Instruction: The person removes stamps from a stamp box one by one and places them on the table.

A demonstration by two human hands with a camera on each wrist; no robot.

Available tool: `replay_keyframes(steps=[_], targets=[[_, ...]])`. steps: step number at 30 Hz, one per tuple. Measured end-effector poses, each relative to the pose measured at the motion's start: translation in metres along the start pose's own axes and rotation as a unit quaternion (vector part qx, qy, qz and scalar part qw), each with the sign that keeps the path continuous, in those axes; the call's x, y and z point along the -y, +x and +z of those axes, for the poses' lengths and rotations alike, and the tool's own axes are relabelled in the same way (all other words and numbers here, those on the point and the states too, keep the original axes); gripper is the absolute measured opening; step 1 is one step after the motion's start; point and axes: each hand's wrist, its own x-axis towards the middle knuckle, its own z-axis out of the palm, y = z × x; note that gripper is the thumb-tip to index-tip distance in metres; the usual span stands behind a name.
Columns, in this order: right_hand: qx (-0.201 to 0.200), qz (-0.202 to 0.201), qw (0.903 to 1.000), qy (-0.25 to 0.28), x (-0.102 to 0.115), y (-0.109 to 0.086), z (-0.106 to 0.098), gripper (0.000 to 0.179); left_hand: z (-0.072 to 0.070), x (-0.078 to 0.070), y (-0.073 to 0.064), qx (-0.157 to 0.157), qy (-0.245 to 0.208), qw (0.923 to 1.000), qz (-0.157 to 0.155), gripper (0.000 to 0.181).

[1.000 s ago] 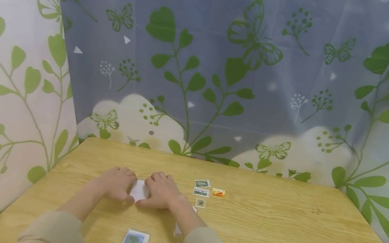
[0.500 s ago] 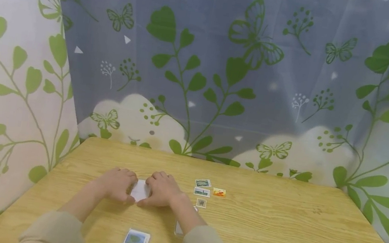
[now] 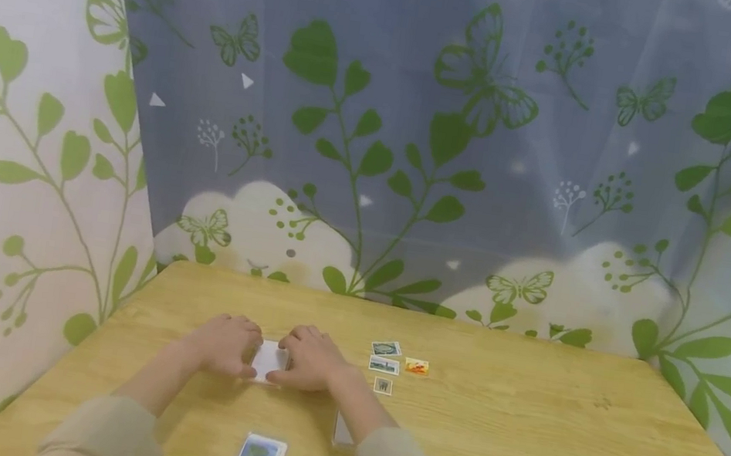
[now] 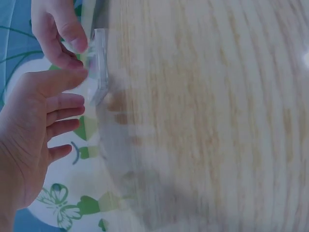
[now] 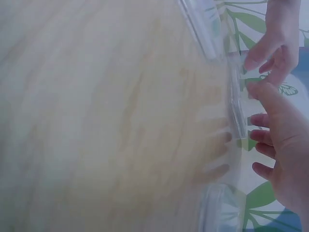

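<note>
A flat white rectangle (image 3: 269,362) lies on the table between my two hands. From the wrist views it appears as a thin, clear-edged plastic case (image 4: 101,65); its contents cannot be made out. My left hand (image 3: 226,345) is at its left side, and my right hand (image 3: 313,361) at its right. Both hands have relaxed, spread fingers and thumbs pointing inward. In the right wrist view, the fingers hover just above the case (image 5: 235,104), casting shadows on the wood. Neither hand visibly grips it.
Right of the hands lie several small stamp-like pictures, including a green one (image 3: 387,349) and an orange one (image 3: 417,367). A clear-edged case (image 3: 342,430) sits partly under the right forearm. Nearer me is a long holder with blue pictures (image 3: 260,450). A printed curtain (image 3: 375,260) hangs behind the table (image 3: 518,436).
The hands have drawn slightly apart, showing a little more of the white case. The head view has shifted slightly; the other things lie where they were.
</note>
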Motion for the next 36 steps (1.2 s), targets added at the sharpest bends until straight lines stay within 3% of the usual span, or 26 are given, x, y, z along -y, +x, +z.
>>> replay_keyframes(steps=[8, 20, 28, 31, 36], targets=[[0.004, -0.004, 1.0, -0.002, -0.003, 0.001, -0.004, 0.057, -0.004, 0.0, 0.001, -0.004, 0.007, 0.9998, 0.016, 0.024], [0.026, 0.012, 0.9994, -0.018, 0.0, 0.0, -0.007, 0.059, -0.003, -0.002, 0.001, -0.016, 0.036, 0.9988, 0.029, 0.023], [0.02, 0.01, 0.9991, 0.037, -0.002, -0.003, -0.003, 0.057, 0.004, -0.003, 0.0, -0.003, 0.028, 0.9996, 0.008, 0.029], [0.007, 0.01, 0.9958, 0.091, -0.005, -0.004, -0.005, 0.055, 0.005, -0.002, -0.001, -0.001, 0.004, 1.0, -0.003, 0.032], [-0.014, 0.016, 0.9857, 0.167, -0.009, -0.009, -0.017, 0.054, 0.0, 0.002, -0.009, -0.019, -0.107, 0.9928, -0.05, 0.036]])
